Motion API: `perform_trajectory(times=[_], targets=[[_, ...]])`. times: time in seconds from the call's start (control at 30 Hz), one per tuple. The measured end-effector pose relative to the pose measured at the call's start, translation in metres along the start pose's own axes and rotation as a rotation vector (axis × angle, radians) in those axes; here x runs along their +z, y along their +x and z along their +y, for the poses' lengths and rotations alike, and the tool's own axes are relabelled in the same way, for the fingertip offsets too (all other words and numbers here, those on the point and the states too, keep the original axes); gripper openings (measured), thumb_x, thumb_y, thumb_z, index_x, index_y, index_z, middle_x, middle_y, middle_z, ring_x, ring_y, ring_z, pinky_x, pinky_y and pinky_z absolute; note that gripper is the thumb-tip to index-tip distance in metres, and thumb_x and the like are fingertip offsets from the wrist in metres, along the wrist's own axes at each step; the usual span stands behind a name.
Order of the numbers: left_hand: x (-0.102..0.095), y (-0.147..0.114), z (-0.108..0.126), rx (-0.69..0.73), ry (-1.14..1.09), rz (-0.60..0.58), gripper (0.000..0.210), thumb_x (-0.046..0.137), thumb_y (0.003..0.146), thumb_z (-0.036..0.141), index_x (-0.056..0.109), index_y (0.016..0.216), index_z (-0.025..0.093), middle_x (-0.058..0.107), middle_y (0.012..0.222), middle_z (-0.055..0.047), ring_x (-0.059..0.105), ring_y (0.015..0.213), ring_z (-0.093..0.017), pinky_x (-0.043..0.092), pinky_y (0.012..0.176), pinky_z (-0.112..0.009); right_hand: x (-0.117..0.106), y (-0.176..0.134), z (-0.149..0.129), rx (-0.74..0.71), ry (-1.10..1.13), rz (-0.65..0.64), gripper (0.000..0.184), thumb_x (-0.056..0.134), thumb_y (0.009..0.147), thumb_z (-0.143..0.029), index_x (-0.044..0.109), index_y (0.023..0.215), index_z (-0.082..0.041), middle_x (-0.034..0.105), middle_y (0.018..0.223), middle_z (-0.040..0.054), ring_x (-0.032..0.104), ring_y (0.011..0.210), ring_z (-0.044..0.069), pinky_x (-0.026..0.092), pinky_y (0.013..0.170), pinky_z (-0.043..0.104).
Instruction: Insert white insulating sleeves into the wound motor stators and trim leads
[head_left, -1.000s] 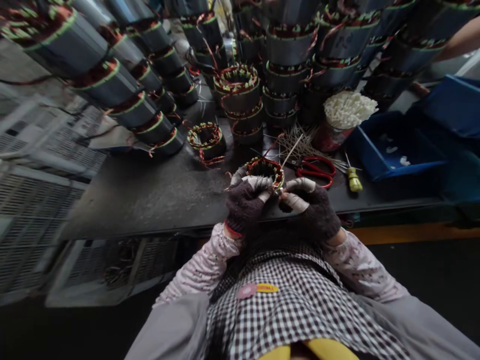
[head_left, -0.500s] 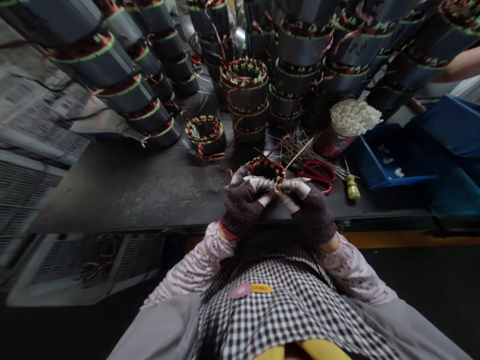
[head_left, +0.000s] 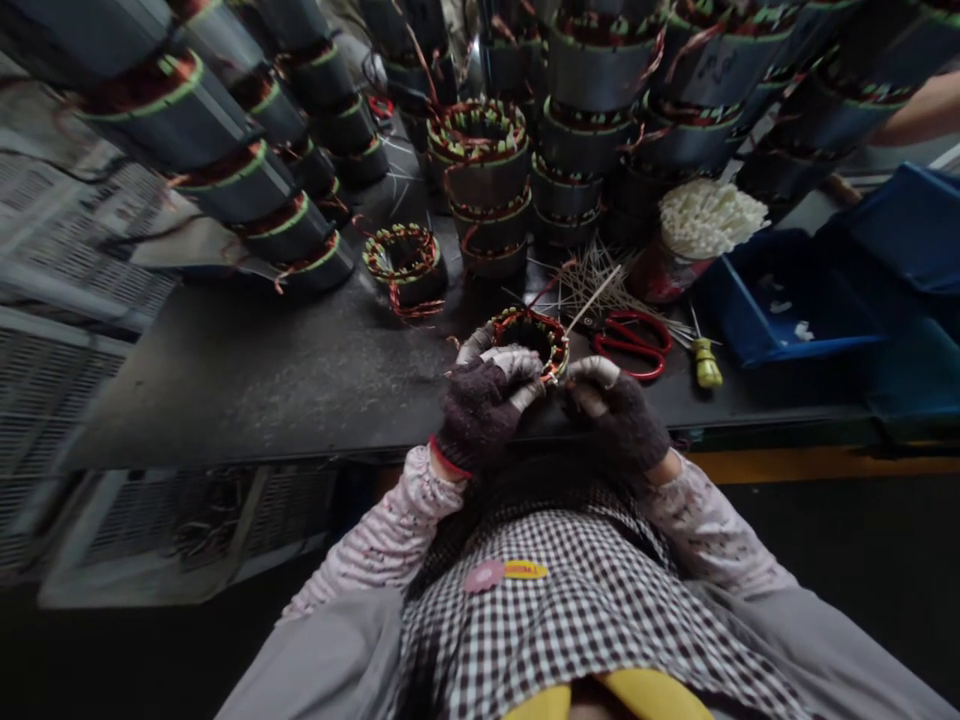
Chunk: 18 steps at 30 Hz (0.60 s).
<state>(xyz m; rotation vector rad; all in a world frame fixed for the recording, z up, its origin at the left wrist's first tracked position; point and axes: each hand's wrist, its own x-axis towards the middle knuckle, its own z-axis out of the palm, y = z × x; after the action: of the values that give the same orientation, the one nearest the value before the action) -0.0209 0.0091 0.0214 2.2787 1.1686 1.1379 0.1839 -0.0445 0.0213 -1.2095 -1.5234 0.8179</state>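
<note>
A motor stator [head_left: 556, 352] with copper windings and a green-edged rim stands on the dark table before me. My left hand [head_left: 487, 395], in a dark fingerless glove with taped fingers, is wrapped round its near left side. Just off the stator's right side, my right hand [head_left: 619, 405] is closed in a pinch with taped fingertips. Whatever it pinches is too small to make out. A thin pale stick [head_left: 594, 300] slants up from the stator's right rim. Red-handled scissors [head_left: 634, 343] lie beyond my right hand, blades partly hidden.
Stacks of stators [head_left: 487, 185] line the back. A single stator [head_left: 403, 262] sits at left. On the right are a tub of white sticks [head_left: 705, 225], loose thin sticks [head_left: 592, 285], a yellow-handled tool [head_left: 706, 365] and a blue bin [head_left: 799, 310]. Another person's arm [head_left: 919, 112] shows far right.
My right hand has drawn slightly right, away from the stator's rim. My left hand keeps its hold. The whole view has shifted a little.
</note>
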Motion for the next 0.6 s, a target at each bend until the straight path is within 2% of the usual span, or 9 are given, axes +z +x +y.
perform_trajectory(times=[0.1,0.2,0.27,0.37,0.43,0.5,0.53,0.6], targets=[[-0.001,0.0,-0.001,0.078,-0.005,-0.01,0.009,0.073,0.098,0.03,0.078,0.094,0.024,0.086,0.099,0.0,0.081,0.101,-0.021,0.048,0.128,-0.053,0.0,-0.003,-0.007,0.064,0.137,-0.062,0.015,0.071,0.101,-0.041,0.072,0.101,-0.026,0.074,0.083,-0.0014,0.069,0.07,0.016,0.061,0.067,0.03],[0.001,0.0,0.002,0.138,0.009,-0.047,0.015,0.069,0.1,0.032,0.078,0.092,0.024,0.085,0.094,0.0,0.081,0.096,-0.022,0.05,0.126,-0.051,0.021,0.026,-0.022,0.012,0.313,0.089,0.017,0.071,0.101,-0.044,0.069,0.101,-0.027,0.072,0.082,-0.0022,0.069,0.068,0.016,0.064,0.067,0.032],[0.001,-0.001,0.004,0.154,0.06,-0.061,0.016,0.069,0.1,0.035,0.079,0.094,0.024,0.085,0.096,-0.003,0.081,0.1,-0.026,0.054,0.122,-0.051,0.044,0.056,-0.027,-0.067,0.288,0.193,0.016,0.072,0.1,-0.042,0.069,0.104,-0.027,0.076,0.096,0.0012,0.073,0.082,0.017,0.068,0.082,0.036],[-0.002,-0.004,0.005,0.103,0.12,-0.043,0.019,0.076,0.094,0.04,0.082,0.103,0.025,0.085,0.104,-0.006,0.077,0.115,-0.032,0.061,0.111,-0.051,0.061,0.085,-0.025,-0.14,0.207,0.212,0.016,0.067,0.102,-0.042,0.07,0.106,-0.027,0.078,0.105,0.0032,0.075,0.098,0.019,0.067,0.097,0.038],[-0.006,-0.005,0.004,0.059,0.098,-0.032,0.016,0.078,0.094,0.04,0.083,0.103,0.027,0.086,0.101,-0.004,0.078,0.114,-0.031,0.061,0.11,-0.051,0.047,0.085,-0.021,-0.183,0.155,0.218,0.02,0.063,0.104,-0.046,0.071,0.107,-0.028,0.079,0.109,0.0043,0.075,0.101,0.02,0.067,0.097,0.038],[-0.007,-0.004,0.004,0.046,0.046,-0.007,0.01,0.077,0.095,0.037,0.082,0.093,0.028,0.084,0.09,0.0,0.08,0.095,-0.026,0.058,0.114,-0.052,0.013,0.075,-0.013,-0.19,0.115,0.311,0.024,0.061,0.105,-0.049,0.071,0.109,-0.028,0.078,0.113,0.0051,0.075,0.096,0.019,0.067,0.09,0.038],[-0.007,-0.004,0.004,0.046,0.027,0.01,0.011,0.076,0.096,0.036,0.081,0.089,0.028,0.083,0.084,0.002,0.079,0.085,-0.023,0.057,0.115,-0.052,-0.009,0.071,-0.006,-0.172,0.093,0.406,0.025,0.06,0.106,-0.05,0.071,0.11,-0.028,0.077,0.114,0.0052,0.075,0.093,0.019,0.067,0.086,0.037],[0.0,-0.002,0.006,0.047,0.036,0.064,0.014,0.078,0.094,0.035,0.079,0.083,0.027,0.081,0.078,0.003,0.077,0.074,-0.021,0.058,0.114,-0.052,-0.053,0.071,0.014,-0.149,0.015,0.639,0.023,0.067,0.101,-0.048,0.068,0.103,-0.025,0.075,0.099,0.0028,0.071,0.083,0.017,0.065,0.081,0.036]])
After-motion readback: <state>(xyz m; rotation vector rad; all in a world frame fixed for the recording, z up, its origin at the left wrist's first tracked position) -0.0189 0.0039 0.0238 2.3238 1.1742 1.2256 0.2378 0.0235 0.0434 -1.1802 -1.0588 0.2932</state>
